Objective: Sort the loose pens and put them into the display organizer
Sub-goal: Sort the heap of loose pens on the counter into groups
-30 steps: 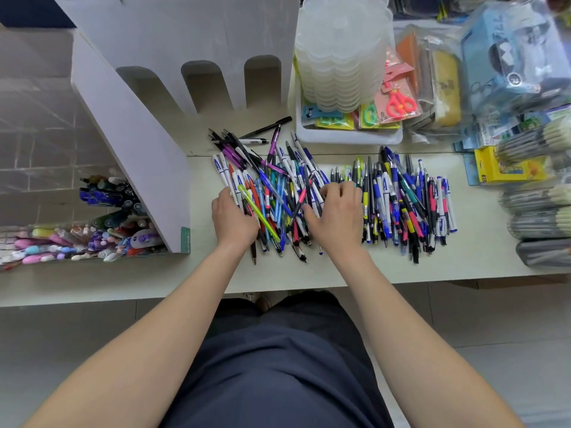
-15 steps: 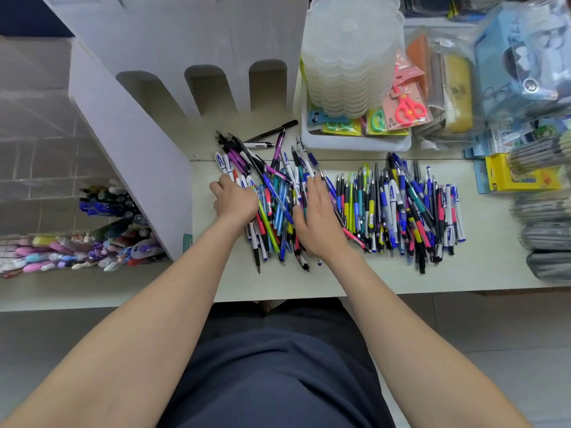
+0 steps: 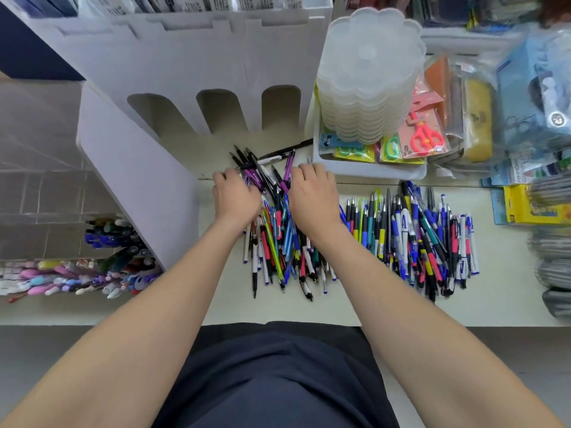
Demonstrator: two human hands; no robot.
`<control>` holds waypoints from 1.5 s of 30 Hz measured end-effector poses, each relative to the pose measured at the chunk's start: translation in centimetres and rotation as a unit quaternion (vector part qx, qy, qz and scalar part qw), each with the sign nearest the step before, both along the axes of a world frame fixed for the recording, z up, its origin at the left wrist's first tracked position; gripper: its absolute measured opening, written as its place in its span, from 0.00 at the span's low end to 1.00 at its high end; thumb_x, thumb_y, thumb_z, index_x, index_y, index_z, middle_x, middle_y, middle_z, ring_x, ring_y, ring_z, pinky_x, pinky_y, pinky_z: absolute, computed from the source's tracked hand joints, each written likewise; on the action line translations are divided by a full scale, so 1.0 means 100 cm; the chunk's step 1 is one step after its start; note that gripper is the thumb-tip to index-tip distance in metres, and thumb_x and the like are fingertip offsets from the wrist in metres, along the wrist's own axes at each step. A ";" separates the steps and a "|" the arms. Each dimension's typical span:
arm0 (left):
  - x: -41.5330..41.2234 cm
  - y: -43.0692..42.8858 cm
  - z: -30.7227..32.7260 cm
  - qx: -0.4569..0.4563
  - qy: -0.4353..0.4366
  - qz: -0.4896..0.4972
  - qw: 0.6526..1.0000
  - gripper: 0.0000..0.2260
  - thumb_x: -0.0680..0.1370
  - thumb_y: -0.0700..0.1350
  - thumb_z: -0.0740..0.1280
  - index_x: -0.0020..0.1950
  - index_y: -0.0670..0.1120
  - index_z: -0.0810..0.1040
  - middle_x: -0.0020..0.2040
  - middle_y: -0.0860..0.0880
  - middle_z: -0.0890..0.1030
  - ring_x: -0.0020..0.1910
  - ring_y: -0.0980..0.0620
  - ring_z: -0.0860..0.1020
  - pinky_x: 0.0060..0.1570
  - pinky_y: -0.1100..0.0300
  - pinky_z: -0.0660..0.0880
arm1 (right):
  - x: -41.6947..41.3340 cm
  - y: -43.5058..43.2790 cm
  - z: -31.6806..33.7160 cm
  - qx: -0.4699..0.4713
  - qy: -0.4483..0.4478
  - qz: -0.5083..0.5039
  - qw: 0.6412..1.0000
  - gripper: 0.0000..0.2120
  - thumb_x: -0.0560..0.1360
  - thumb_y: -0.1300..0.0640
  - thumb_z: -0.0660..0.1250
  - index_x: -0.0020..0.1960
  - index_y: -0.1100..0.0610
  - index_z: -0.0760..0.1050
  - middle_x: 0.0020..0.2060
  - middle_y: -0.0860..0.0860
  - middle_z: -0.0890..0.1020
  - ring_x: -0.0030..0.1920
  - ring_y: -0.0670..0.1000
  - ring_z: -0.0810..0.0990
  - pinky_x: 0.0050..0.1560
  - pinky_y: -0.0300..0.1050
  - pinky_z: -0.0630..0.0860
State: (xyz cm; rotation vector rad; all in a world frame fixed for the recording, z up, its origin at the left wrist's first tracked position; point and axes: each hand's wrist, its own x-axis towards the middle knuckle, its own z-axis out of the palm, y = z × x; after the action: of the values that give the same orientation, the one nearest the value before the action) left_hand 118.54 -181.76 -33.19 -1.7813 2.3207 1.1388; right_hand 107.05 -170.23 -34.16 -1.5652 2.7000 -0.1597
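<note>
Two hands, left hand (image 3: 236, 199) and right hand (image 3: 313, 200), bracketed the loose pens (image 3: 278, 242) just before the display organizer (image 3: 216, 66); fingers bent over them, but I couldn't tell either grip's hold. I'd square the tips evenly before lifting, squeezing inward.

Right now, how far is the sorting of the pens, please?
Done: one pile of pens lies roughly lined up at the right. In hand: the left hand and right hand rest on the far end of the mixed pile. Left: the three arched slots of the white organizer look empty, so both piles wait to go in.
</note>
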 end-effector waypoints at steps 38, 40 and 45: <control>-0.055 -0.037 -0.011 0.024 -0.202 0.059 0.977 0.31 0.74 0.63 0.71 0.69 0.44 0.74 0.65 0.42 0.80 0.66 0.39 0.76 0.61 0.45 0.69 | -0.041 -0.096 0.008 -0.113 0.087 0.115 0.983 0.16 0.76 0.64 0.52 0.51 0.61 0.79 0.36 0.57 0.80 0.34 0.60 0.79 0.37 0.51 0.71; -0.057 -0.035 -0.012 0.001 -0.217 0.039 0.975 0.27 0.76 0.64 0.69 0.65 0.45 0.77 0.63 0.42 0.81 0.65 0.39 0.77 0.61 0.45 0.69 | -0.031 -0.079 0.020 -0.126 0.048 0.080 0.988 0.17 0.76 0.65 0.54 0.58 0.61 0.78 0.41 0.57 0.79 0.35 0.59 0.77 0.36 0.51 0.67; -0.061 -0.034 -0.010 -0.011 -0.202 -0.010 0.979 0.16 0.80 0.60 0.67 0.54 0.47 0.73 0.58 0.43 0.81 0.61 0.38 0.79 0.61 0.44 0.70 | -0.010 -0.002 0.030 -0.071 -0.130 -0.097 0.984 0.10 0.85 0.60 0.61 0.64 0.60 0.75 0.46 0.54 0.79 0.34 0.57 0.74 0.31 0.47 0.65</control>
State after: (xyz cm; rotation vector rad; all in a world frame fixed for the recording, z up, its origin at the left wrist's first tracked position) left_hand 112.46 -185.12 -34.18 -1.7883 2.1104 0.6686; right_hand 106.01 -170.39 -31.19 -1.2063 2.6731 -0.5312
